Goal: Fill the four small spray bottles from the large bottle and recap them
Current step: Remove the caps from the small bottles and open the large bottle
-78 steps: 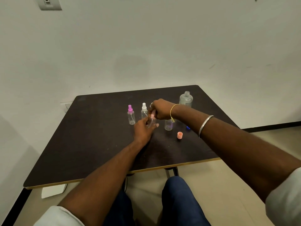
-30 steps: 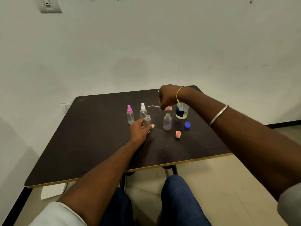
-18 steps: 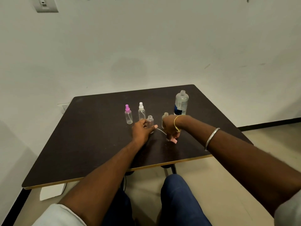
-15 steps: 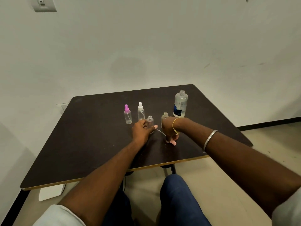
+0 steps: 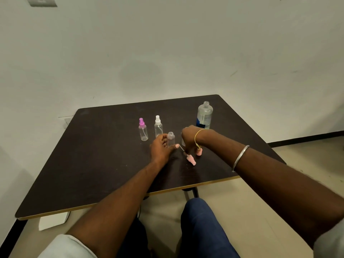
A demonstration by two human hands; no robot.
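one pink sprayer (image 5: pixel 191 160), tube (image 5: pixel 181 148) end far-left

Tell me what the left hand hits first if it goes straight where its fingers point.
The uncapped bottle: the left hand points up-table at it, fingertips at its side. Contact looks likely, though depth is hard to judge. The white-capped bottle stands left of that line.

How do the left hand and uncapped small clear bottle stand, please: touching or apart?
Touching: head view shows the left hand gripping the uncapped small clear bottle.
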